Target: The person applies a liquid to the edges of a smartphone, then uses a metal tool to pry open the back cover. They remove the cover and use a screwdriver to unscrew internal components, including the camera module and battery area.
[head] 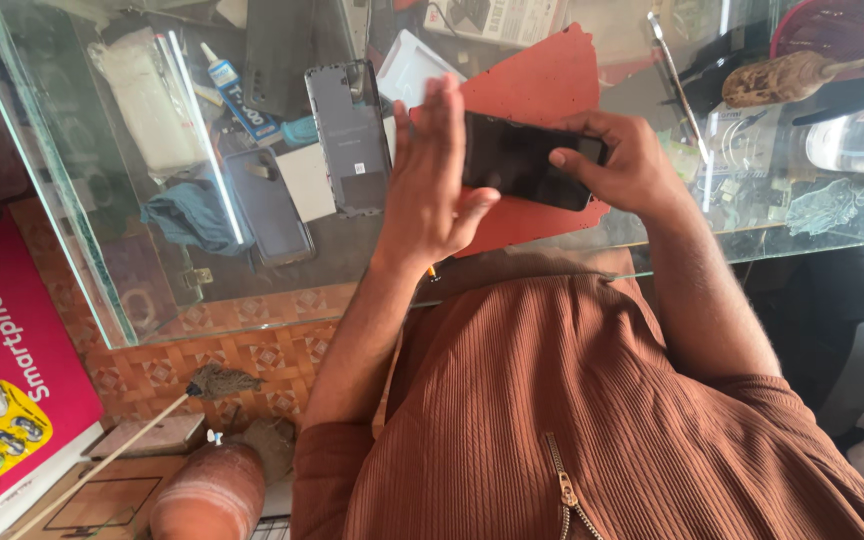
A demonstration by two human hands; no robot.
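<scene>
Item: phone (524, 160), black, screen dark, held level above the red mat (542, 85) on the glass table (72, 200).

Your right hand (624, 160): closed around the phone's right end, forefinger curled over the top face, thumb at the near edge.

Your left hand (432, 185): flat, fingers straight and together, laid against the phone's left end; thumb tucked under its near edge. It grips nothing.

On the table, left of the hands: a grey phone frame (350, 135), upright in view; a dark back cover (270, 205) just beside it; a blue cloth (192, 215); a glue tube (237, 95).

Far right: a brush (782, 78).
</scene>
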